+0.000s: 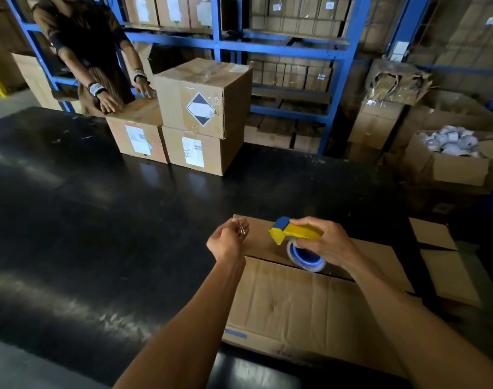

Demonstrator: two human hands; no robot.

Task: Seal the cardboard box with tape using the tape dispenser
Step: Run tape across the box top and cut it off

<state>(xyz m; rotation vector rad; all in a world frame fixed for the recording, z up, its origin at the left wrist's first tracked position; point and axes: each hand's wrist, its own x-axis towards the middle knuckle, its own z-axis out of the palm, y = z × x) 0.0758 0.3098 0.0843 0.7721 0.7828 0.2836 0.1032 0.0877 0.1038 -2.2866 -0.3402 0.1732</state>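
Cardboard box (310, 304) sits near you on the black bench (99, 220), flaps closed. Your right hand (321, 242) grips the tape dispenser (293, 234) above the seam. Your left hand (228, 240) pinches the tape end. Loose tape may twist and stick to itself.

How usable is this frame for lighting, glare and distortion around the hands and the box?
Head view: dim warehouse light, with patchy glare on the glossy black table; wide-angle bending bows the blue shelving and stretches the forearms at the bottom edge; the tape dispenser in the right hand, the left hand and the cardboard box are lit and fairly sharp; background cartons are soft.
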